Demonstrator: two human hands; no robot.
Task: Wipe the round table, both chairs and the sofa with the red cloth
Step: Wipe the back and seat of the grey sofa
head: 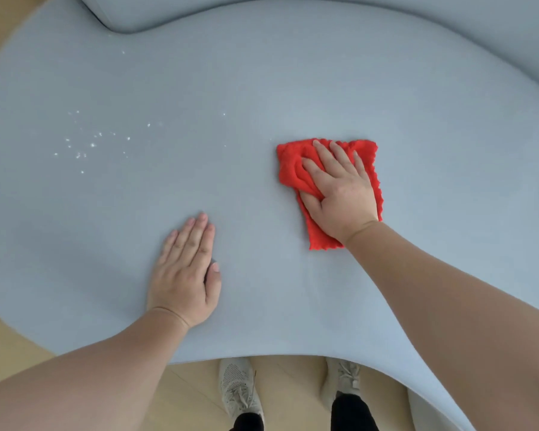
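The sofa step is in hand. The right hand (339, 194) presses the red cloth (293, 163) flat on the sofa (262, 88) seat, fingers nearly straight. The left hand (184, 269) rests flat, empty. Next move is probably a leftward sweep toward the white specks (84, 144).

Cloth (296, 164) on sofa (293, 73), crumbs (84, 144) left

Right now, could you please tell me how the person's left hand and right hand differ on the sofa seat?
The left hand lies flat on the bare sofa seat; the right hand presses on the red cloth. The left hand's fingers lie together; the right hand's are slightly spread. Both are palm down.
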